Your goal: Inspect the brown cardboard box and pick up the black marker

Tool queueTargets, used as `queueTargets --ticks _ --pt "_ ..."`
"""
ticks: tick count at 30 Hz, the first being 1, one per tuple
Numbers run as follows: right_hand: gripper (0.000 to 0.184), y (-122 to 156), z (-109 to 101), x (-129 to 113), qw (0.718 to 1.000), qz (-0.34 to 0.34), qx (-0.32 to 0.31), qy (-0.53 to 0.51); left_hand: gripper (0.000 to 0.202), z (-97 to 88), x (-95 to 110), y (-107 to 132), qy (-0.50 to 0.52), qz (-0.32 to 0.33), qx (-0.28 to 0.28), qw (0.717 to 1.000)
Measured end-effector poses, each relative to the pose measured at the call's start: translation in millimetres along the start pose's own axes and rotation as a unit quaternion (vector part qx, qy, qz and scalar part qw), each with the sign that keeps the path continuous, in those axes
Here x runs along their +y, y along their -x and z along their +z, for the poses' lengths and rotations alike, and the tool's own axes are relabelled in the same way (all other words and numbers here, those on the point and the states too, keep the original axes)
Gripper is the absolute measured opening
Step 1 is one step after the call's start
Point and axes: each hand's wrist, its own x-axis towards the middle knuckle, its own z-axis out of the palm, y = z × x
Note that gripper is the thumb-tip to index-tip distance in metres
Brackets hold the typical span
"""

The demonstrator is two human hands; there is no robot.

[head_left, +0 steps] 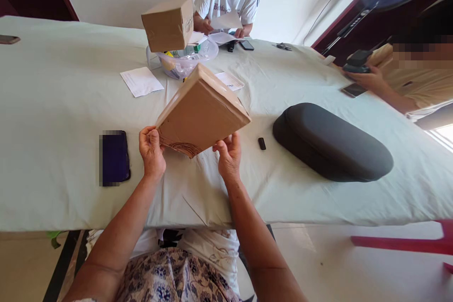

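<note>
A flat brown cardboard box wrapped in clear tape is held tilted above the white tablecloth, one corner pointing down. My left hand grips its lower left edge with thumb and fingers closed on it. My right hand pinches the lower right edge. Both hands hold the box clear of the table.
A dark phone lies left of my hands; a small black object and a long black case lie to the right. Behind stand a clear plastic tub with a cardboard box on it, and papers. Two other people sit at the far side and the right.
</note>
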Motion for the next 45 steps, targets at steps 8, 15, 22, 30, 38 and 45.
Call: queueTargets --ticks 8,15,22,30,38,45 --pt "0.074 5.2 7.6 3.5 0.987 0.065 -0.140 0.050 0.056 -3.2 -14.1 -7.0 0.081 -0.110 -0.013 0.991" --pt "0.084 7.1 5.1 0.5 0.978 0.045 -0.168 0.118 0.059 -2.6 -14.6 -8.0 0.106 -0.137 -0.015 0.985" --pt "0.060 4.9 4.1 3.8 0.989 0.015 -0.076 0.129 0.056 1.1 -12.3 5.4 -0.083 -0.008 -0.080 0.993" --pt "0.090 12.1 8.3 11.1 0.955 -0.036 -0.022 0.294 0.057 6.1 -12.8 25.4 -0.272 0.083 -0.109 0.952" --pt "0.092 11.5 6.7 12.8 0.958 -0.022 -0.006 0.286 0.061 5.1 -13.3 25.9 -0.308 0.105 -0.102 0.940" --pt "0.057 8.5 7.3 1.9 0.983 0.000 -0.003 0.185 0.060 4.5 -7.7 20.1 -0.279 0.070 -0.096 0.953"
